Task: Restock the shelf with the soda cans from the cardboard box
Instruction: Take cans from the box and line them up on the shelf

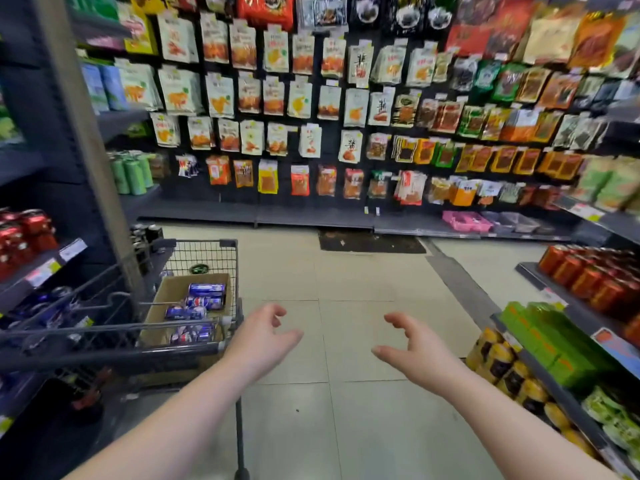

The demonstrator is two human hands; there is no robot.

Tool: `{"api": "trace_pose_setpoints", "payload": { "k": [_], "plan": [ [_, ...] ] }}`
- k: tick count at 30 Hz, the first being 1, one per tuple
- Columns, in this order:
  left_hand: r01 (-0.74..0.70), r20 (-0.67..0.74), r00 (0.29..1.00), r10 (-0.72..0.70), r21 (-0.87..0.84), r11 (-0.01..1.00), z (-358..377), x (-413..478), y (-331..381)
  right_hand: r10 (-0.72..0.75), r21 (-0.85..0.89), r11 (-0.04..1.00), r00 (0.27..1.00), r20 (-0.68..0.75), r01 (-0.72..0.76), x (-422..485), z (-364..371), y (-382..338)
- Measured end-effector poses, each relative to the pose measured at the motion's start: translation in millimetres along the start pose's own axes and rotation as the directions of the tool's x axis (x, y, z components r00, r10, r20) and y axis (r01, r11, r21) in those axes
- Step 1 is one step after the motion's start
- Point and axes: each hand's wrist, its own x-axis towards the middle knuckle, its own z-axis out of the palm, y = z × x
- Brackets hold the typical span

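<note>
Soda cans (205,301), blue, lettering blurred, in cardboard box (165,293).

Snack packets (298,98) are hanging in rows across the back wall. A wire shopping cart (204,256) is standing on the tiled floor (346,278) at the left. A dark mat (370,242) is lying below the packets, and a pink tray (465,221) is sitting near it. Green boxes (540,337) are lying above yellow jars (502,362) at the right.
</note>
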Motion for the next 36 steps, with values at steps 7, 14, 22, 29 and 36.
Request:
{"api": "trace_pose_setpoints", "payload": {
  "k": [7, 14, 22, 29, 36],
  "plan": [
    [0.073, -0.024, 0.997, -0.074, -0.015, 0.997, 29, 126, -3, -0.074, 0.004, 0.997, 0.995, 0.062, 0.074, 160, 7, 11],
    [0.259, -0.095, 0.961, -0.258, -0.004, 0.966, 72, 255, 5, -0.147, -0.078, 0.983, 0.970, 0.193, 0.165, 331, -23, 28],
    [0.490, -0.250, 0.830, -0.499, -0.101, 0.866, 41, 326, -30, -0.341, -0.073, 0.911, 0.842, 0.417, 0.405, 471, 29, -47],
    [0.643, -0.345, 0.649, -0.678, -0.228, 0.731, -11, 375, -125, -0.408, -0.050, 0.845, 0.701, 0.585, 0.533, 552, 116, -121],
    [0.739, -0.275, 0.475, -0.836, -0.392, 0.549, -38, 420, -226, -0.367, -0.132, 0.806, 0.662, 0.654, 0.577, 645, 200, -202]
  ]
}}
